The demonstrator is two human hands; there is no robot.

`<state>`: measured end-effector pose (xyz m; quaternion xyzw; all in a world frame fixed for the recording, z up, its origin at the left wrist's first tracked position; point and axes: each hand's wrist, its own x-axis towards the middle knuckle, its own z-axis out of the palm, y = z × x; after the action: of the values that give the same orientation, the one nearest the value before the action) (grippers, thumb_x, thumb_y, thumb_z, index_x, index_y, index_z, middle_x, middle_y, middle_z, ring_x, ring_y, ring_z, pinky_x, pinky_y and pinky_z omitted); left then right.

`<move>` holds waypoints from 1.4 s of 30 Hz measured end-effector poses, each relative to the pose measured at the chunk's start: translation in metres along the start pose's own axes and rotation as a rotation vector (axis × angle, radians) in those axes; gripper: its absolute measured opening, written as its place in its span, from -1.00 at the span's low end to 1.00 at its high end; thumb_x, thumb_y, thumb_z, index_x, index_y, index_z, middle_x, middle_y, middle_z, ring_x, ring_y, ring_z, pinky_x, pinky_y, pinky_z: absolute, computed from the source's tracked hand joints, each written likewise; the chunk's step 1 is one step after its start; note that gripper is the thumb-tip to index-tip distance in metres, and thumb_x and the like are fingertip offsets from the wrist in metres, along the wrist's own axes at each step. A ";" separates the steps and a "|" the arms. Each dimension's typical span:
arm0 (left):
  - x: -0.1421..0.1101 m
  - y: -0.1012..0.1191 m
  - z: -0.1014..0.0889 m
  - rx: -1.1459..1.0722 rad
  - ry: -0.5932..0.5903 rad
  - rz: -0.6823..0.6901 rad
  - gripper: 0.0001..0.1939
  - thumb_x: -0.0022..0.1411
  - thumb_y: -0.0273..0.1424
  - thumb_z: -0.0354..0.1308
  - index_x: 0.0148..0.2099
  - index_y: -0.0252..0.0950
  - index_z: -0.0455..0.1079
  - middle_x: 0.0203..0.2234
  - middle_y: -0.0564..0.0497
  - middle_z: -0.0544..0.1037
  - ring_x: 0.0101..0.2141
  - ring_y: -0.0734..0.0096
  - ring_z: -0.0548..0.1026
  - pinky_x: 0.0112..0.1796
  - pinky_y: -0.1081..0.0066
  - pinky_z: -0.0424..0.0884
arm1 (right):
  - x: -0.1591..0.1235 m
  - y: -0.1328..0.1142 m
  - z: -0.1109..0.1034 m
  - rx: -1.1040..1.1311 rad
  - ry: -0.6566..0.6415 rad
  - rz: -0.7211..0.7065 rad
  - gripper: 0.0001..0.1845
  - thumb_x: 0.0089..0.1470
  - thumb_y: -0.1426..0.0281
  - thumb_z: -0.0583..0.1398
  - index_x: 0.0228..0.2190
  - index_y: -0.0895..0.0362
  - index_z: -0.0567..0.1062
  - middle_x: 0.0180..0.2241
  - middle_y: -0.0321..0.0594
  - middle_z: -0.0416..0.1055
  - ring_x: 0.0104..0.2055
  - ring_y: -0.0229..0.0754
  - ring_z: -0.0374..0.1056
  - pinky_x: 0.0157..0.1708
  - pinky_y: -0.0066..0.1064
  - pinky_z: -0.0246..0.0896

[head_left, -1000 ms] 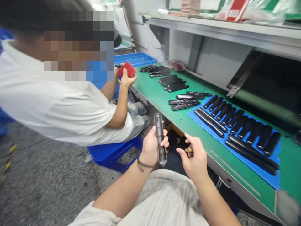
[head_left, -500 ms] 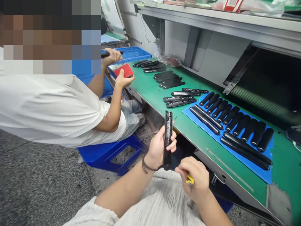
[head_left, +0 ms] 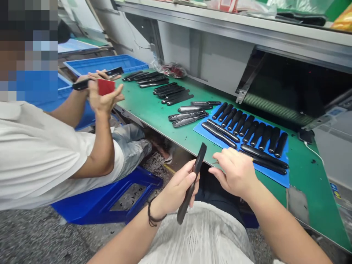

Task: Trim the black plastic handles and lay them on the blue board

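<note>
My left hand [head_left: 177,189] is closed round a long black plastic handle part [head_left: 192,181], held tilted over my lap with its dark back towards me. My right hand [head_left: 235,172] hovers just right of it at the bench edge, fingers curled around a thin tool whose tip [head_left: 216,162] barely shows. Just beyond my right hand lies a blue mat [head_left: 275,176] carrying rows of black parts [head_left: 249,130].
The green bench [head_left: 154,108] holds more black and grey parts [head_left: 188,117] in groups. On the left a person in a white shirt sits on a blue stool [head_left: 96,205], holding a red block [head_left: 106,87] and a black part. A blue tray [head_left: 101,62] stands behind.
I have turned the part in my left hand from upright, open side facing me, to tilted with its back showing. My right hand rose from my lap to the bench edge. The view swung right.
</note>
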<state>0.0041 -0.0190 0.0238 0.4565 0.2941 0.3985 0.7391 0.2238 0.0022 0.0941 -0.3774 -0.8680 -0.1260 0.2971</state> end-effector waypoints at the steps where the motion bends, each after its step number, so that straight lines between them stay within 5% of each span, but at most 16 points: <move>1: -0.001 -0.001 0.003 0.025 -0.018 0.009 -0.37 0.49 -0.09 0.07 0.46 -0.19 0.13 -0.47 0.12 0.27 -0.60 0.57 0.23 -0.66 0.58 0.25 | 0.003 0.004 -0.003 -0.036 0.012 -0.016 -0.53 0.42 0.04 0.05 -0.29 0.14 0.48 -0.43 -0.21 0.36 -0.38 -0.16 0.19 -0.40 -0.29 0.01; 6: -0.003 -0.002 0.015 0.080 -0.046 0.100 -0.39 0.51 -0.09 0.05 0.42 -0.33 0.25 -0.54 0.13 0.24 -0.59 0.60 0.13 -0.59 0.55 0.10 | 0.015 0.017 -0.013 -0.148 -0.011 -0.024 -0.28 0.32 -0.24 -0.03 -0.47 0.10 0.43 -0.50 -0.24 0.27 -0.43 -0.20 0.09 -0.44 -0.30 -0.13; 13: -0.002 -0.006 0.021 0.058 -0.072 0.140 -0.37 0.51 -0.05 0.03 0.41 -0.37 0.27 -0.57 0.13 0.22 -0.60 0.59 0.11 -0.58 0.51 0.05 | 0.013 0.022 -0.011 -0.196 0.008 -0.015 -0.34 0.30 -0.20 0.07 -0.53 0.08 0.35 -0.54 -0.28 0.23 -0.45 -0.22 0.03 -0.45 -0.30 -0.20; 23: 0.014 -0.009 0.034 0.070 0.126 0.099 -0.39 0.50 -0.04 0.04 0.36 -0.36 0.37 -0.57 0.09 0.31 -0.58 0.54 0.17 -0.56 0.50 0.13 | -0.019 -0.004 0.015 -0.194 0.062 0.120 -0.37 0.40 -0.10 -0.02 -0.54 0.07 0.30 -0.55 -0.25 0.20 -0.44 -0.17 0.01 -0.43 -0.26 -0.18; 30: 0.024 0.007 0.039 0.196 0.210 0.242 -0.51 0.49 -0.13 0.08 0.21 -0.37 0.54 -0.43 -0.02 0.52 -0.35 0.33 0.42 -0.17 0.33 0.43 | -0.026 -0.027 0.025 -0.044 0.019 0.192 -0.33 0.37 -0.17 -0.05 -0.53 0.07 0.31 -0.55 -0.25 0.21 -0.44 -0.17 0.01 -0.44 -0.27 -0.17; 42: 0.027 0.003 0.041 0.089 0.243 0.178 -0.51 0.47 -0.11 0.11 0.20 -0.36 0.54 -0.57 0.08 0.39 -0.41 0.37 0.39 -0.25 0.37 0.41 | -0.036 -0.039 0.030 -0.048 -0.003 0.191 -0.32 0.40 -0.13 -0.10 -0.50 0.09 0.37 -0.53 -0.26 0.22 -0.43 -0.18 0.00 -0.42 -0.28 -0.19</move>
<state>0.0497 -0.0126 0.0411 0.4615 0.3574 0.5011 0.6388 0.2026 -0.0323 0.0487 -0.4658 -0.8252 -0.1171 0.2974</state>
